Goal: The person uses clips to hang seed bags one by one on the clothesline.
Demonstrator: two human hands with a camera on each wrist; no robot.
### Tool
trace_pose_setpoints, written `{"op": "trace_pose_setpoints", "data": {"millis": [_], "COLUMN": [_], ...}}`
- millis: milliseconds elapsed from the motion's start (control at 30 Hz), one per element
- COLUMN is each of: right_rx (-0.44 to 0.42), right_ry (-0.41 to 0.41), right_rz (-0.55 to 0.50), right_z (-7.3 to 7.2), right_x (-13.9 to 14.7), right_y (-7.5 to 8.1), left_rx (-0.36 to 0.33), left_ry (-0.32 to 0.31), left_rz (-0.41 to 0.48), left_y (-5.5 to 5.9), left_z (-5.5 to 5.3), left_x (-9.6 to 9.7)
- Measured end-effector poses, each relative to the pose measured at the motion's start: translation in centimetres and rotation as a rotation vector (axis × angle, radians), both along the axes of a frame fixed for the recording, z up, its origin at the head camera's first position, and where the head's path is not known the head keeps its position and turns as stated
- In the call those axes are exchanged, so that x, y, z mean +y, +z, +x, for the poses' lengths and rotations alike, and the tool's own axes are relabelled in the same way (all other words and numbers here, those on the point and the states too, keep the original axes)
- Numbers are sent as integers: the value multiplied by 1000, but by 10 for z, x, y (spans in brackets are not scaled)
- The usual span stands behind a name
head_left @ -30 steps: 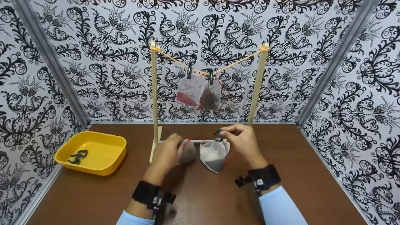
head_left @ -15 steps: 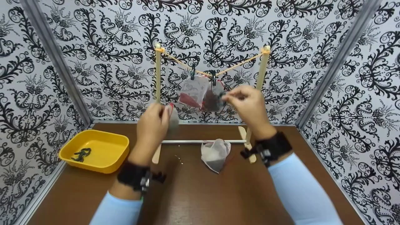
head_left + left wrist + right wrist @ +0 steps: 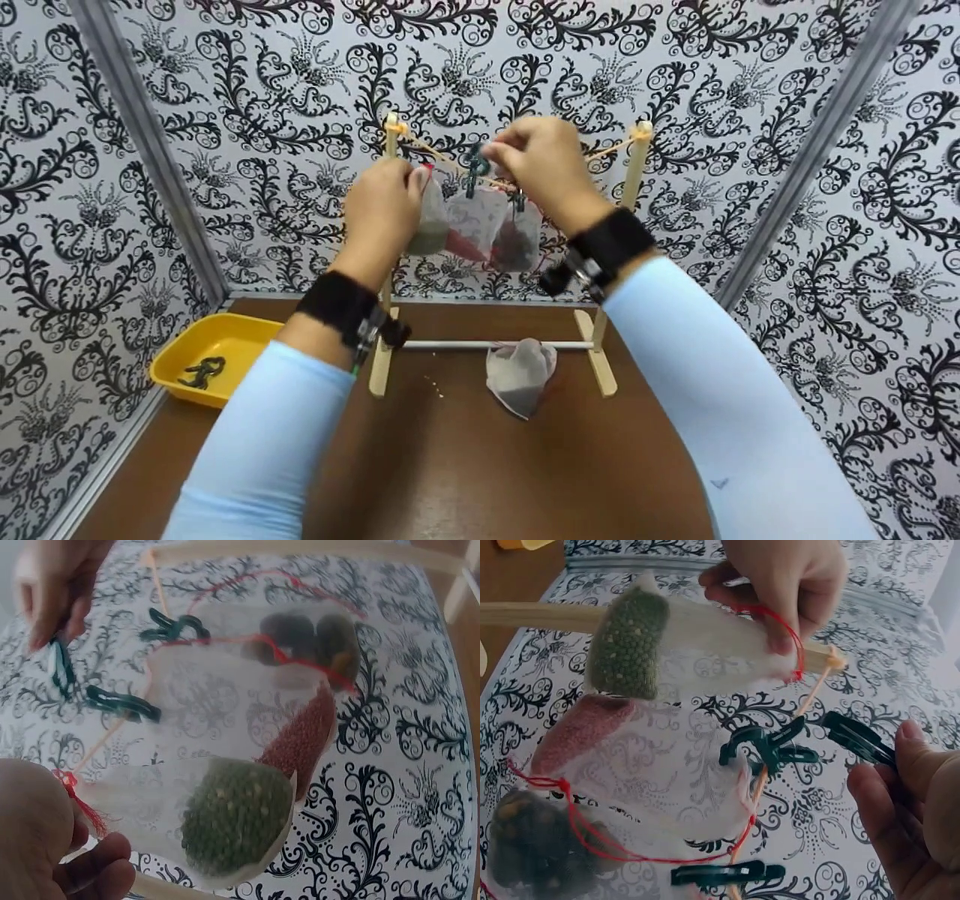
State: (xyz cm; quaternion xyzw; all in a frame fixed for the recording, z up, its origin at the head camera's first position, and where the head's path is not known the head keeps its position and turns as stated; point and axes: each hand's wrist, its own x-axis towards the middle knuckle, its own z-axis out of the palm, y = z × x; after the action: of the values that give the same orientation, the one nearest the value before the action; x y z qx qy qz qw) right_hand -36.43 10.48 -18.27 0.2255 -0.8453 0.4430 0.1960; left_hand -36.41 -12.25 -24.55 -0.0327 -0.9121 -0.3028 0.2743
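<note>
My left hand (image 3: 381,206) pinches the top of a white mesh drawstring bag (image 3: 236,817) with green peas or beans in it. This bag hangs beside the left end of the orange cord (image 3: 759,795). Between thumb and fingers, my right hand (image 3: 541,161) holds a dark green clothespin (image 3: 859,736) close to the cord. Two more mesh bags hang there: one with small red grains (image 3: 585,731), held by a clothespin (image 3: 769,746), and one with larger dark pieces (image 3: 544,840), held by another clothespin (image 3: 727,872).
The cord sags between two wooden posts (image 3: 634,169) joined by a white bar (image 3: 495,345) low down. Another mesh bag (image 3: 521,375) lies on the brown table (image 3: 480,465). At left stands a yellow tray (image 3: 247,322) with clothespins (image 3: 202,373), partly behind my left arm.
Both hands have risen from the table to cord height, the left with the bag of green pieces, the right with the clothespin. The other bag stays on the table.
</note>
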Motion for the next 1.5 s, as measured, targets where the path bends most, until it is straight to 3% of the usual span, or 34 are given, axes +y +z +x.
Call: {"op": "trace_pose_setpoints", "data": {"millis": [267,467,700,833,933,1033,1233,1367,1500], "right_rx": [40,15,-82,-71,-19,6,64,54,39], "right_ry": [-105,-105,-102,-102,-74,-32,-12,-55,-120], "right_rz": [113,174,302,389,369,275,100,56,92], "right_z": [-28,-37,-31,-26,-21,-13,9,18,21], "right_x": [-31,-44,-47,-42,-35,-22,25,68,108], "right_y": [13,14,13,11,5,-2,-32,-77,-128], "left_rx": [13,62,63,38,25,-3,-55,-36,52], "left_ry": [0,-6,-19,-33,-50,-63,-108,-137,-159], "left_rz": [-41,-52,-65,-77,-64,-49,29,45,46], "left_y": [14,15,9,3,-3,-10,-26,-41,-63], "left_z": [-14,-18,-20,-18,-16,-13,-7,-3,3], "left_x": [14,16,14,12,11,10,8,4,-7]}}
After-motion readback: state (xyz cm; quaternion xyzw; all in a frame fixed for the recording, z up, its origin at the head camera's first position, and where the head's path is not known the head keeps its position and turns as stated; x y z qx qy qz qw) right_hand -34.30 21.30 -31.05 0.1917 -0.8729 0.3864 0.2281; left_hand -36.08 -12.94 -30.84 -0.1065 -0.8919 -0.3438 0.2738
